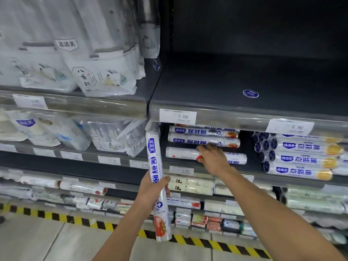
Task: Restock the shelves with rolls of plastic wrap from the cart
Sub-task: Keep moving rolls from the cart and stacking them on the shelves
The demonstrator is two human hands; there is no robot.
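You are mid-placement. Your right hand (213, 158) curls over the front roll (180, 154), which lies along the front edge of the shelf (251, 167), ahead of the stacked rolls (188, 141) at the back. Your left hand (152, 191) grips the spare roll (155, 162) upright, outside the shelf. Next, I judge, you settle the front roll, then lay the spare alongside.
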